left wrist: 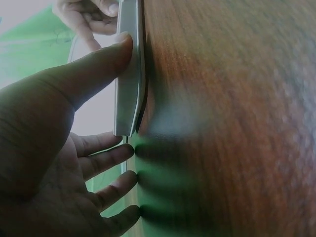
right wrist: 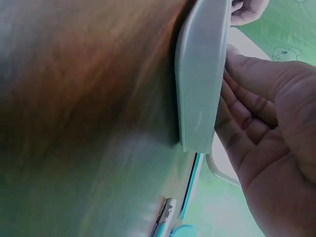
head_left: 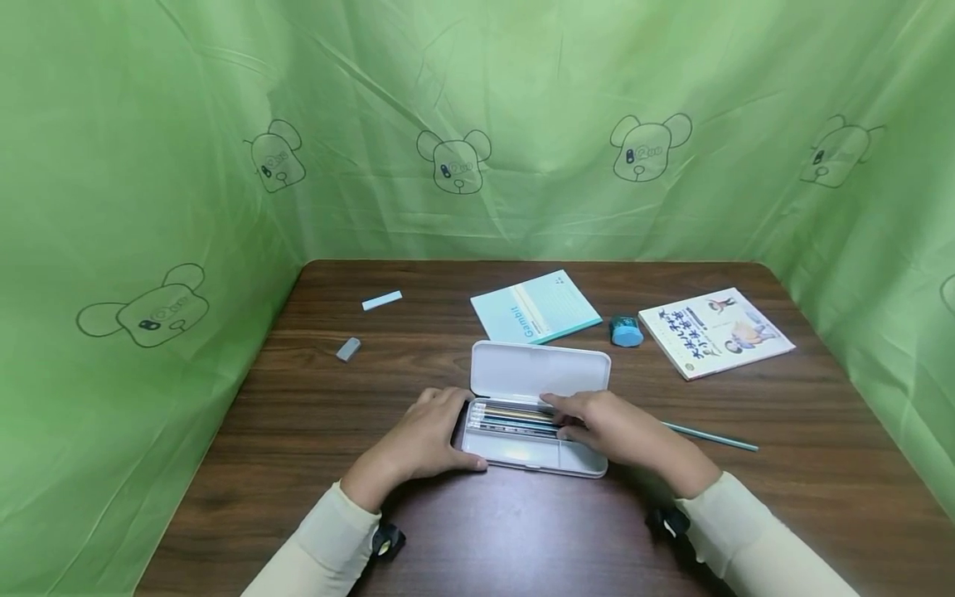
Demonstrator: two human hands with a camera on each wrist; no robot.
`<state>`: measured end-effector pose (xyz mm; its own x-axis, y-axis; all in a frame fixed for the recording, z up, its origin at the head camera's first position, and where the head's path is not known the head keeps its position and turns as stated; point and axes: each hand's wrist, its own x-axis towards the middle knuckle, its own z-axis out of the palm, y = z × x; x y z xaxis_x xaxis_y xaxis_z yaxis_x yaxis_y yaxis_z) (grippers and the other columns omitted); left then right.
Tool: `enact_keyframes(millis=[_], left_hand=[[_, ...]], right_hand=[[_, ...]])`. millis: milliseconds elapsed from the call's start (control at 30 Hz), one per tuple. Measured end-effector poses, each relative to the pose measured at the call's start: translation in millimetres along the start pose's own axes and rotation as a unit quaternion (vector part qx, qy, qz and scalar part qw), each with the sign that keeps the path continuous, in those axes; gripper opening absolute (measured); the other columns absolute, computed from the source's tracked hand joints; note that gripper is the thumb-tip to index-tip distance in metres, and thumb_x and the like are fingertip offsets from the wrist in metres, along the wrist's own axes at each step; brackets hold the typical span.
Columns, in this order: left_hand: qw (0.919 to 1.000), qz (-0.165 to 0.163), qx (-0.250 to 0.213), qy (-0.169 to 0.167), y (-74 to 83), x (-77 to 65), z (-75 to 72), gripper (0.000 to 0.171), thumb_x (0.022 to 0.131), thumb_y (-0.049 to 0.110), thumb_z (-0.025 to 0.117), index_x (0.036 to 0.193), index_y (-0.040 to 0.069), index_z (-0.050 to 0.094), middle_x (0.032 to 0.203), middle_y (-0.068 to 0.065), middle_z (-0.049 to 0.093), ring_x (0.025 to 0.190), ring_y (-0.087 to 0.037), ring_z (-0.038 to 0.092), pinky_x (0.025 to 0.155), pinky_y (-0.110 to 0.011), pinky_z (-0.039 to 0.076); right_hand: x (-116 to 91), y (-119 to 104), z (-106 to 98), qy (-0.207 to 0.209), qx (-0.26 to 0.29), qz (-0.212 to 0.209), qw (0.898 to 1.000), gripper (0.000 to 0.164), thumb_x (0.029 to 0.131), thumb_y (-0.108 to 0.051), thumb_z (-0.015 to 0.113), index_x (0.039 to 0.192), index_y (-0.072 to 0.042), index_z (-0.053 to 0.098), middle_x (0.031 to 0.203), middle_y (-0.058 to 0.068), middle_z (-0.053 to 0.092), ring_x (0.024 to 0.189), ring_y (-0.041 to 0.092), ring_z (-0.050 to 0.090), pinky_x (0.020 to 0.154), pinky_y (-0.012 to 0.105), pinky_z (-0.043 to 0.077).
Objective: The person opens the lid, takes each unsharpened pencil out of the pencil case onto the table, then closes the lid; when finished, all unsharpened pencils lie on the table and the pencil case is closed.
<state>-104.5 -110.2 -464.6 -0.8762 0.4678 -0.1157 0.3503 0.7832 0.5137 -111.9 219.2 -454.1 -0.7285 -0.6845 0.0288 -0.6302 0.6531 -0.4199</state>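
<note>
An open white pencil case lies on the table, its lid tipped back. Several pencils lie side by side in its rear part. My left hand holds the case's left end, with the thumb on the front edge and the fingers around the rear left corner. In the left wrist view the thumb presses the case's side wall. My right hand reaches into the case's right half, fingers bent over the pencil ends. What its fingertips pinch is hidden, so I cannot tell.
A teal pencil lies right of the case. Behind stand a light-blue notebook, a blue sharpener and a white book. An eraser and a pale strip lie at left. Green cloth surrounds the table.
</note>
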Motion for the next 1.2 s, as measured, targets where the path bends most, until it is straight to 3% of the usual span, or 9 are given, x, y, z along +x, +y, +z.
enact_keyframes(millis=[200, 433, 767, 867, 967, 1100, 1200], left_hand=[[1.0000, -0.002, 0.000, -0.003, 0.8, -0.6, -0.4, 0.097, 0.081, 0.054, 0.099, 0.156, 0.012, 0.056, 0.159, -0.009, 0.062, 0.144, -0.039, 0.052, 0.122, -0.061, 0.045], [1.0000, -0.007, 0.000, -0.004, 1.4, -0.3, -0.6, 0.099, 0.080, 0.055, 0.099, 0.157, 0.012, 0.055, 0.160, -0.009, 0.061, 0.145, -0.038, 0.052, 0.123, -0.060, 0.044], [1.0000, -0.003, 0.000, -0.003, 0.8, -0.2, -0.3, 0.099, 0.080, 0.055, 0.099, 0.157, 0.011, 0.055, 0.160, -0.010, 0.061, 0.144, -0.038, 0.052, 0.122, -0.060, 0.045], [1.0000, -0.003, 0.002, -0.003, 1.7, -0.4, -0.6, 0.098, 0.080, 0.055, 0.099, 0.157, 0.011, 0.055, 0.160, -0.010, 0.061, 0.145, -0.039, 0.052, 0.123, -0.061, 0.044], [1.0000, -0.002, 0.002, -0.004, 2.1, -1.1, -0.6, 0.098, 0.081, 0.054, 0.099, 0.156, 0.010, 0.056, 0.159, -0.011, 0.062, 0.144, -0.040, 0.052, 0.123, -0.061, 0.044], [1.0000, 0.002, -0.001, -0.002, 2.1, -2.0, -1.1, 0.097, 0.080, 0.053, 0.100, 0.155, 0.009, 0.056, 0.158, -0.011, 0.062, 0.143, -0.040, 0.053, 0.121, -0.063, 0.045], [1.0000, 0.003, 0.000, 0.000, 1.3, -2.0, -1.0, 0.098, 0.080, 0.053, 0.100, 0.155, 0.008, 0.056, 0.158, -0.011, 0.062, 0.143, -0.039, 0.053, 0.121, -0.062, 0.045]], right_hand=[[0, -2, -3, -0.007, -0.019, -0.022, 1.000, 0.053, 0.103, -0.009, 0.080, 0.153, 0.000, 0.065, 0.117, 0.005, 0.085, 0.108, 0.015, 0.080, 0.090, 0.038, 0.067], [1, -6, -2, 0.018, -0.067, -0.038, 0.997, 0.046, 0.103, -0.004, 0.077, 0.148, -0.002, 0.070, 0.099, 0.004, 0.081, 0.087, 0.007, 0.073, 0.073, 0.029, 0.063], [-1, -5, 1, 0.015, -0.064, -0.024, 0.998, 0.052, 0.101, -0.005, 0.079, 0.152, -0.005, 0.067, 0.107, 0.005, 0.082, 0.098, 0.013, 0.077, 0.081, 0.035, 0.066], [-1, -3, 2, 0.021, -0.037, -0.007, 0.999, 0.055, 0.101, -0.004, 0.081, 0.154, -0.005, 0.066, 0.105, 0.001, 0.082, 0.096, 0.007, 0.074, 0.081, 0.032, 0.065], [-4, 0, 0, 0.030, 0.025, 0.020, 0.999, 0.058, 0.100, -0.003, 0.081, 0.156, -0.004, 0.064, 0.104, -0.004, 0.081, 0.094, 0.001, 0.070, 0.080, 0.028, 0.063], [-12, 7, -9, 0.055, 0.117, 0.061, 0.990, 0.060, 0.100, -0.003, 0.081, 0.157, -0.004, 0.063, 0.104, -0.007, 0.081, 0.092, -0.001, 0.068, 0.078, 0.025, 0.061], [-23, 15, -17, 0.075, 0.144, 0.086, 0.983, 0.060, 0.098, -0.003, 0.082, 0.156, -0.005, 0.064, 0.102, -0.009, 0.081, 0.093, 0.000, 0.068, 0.082, 0.026, 0.061]])
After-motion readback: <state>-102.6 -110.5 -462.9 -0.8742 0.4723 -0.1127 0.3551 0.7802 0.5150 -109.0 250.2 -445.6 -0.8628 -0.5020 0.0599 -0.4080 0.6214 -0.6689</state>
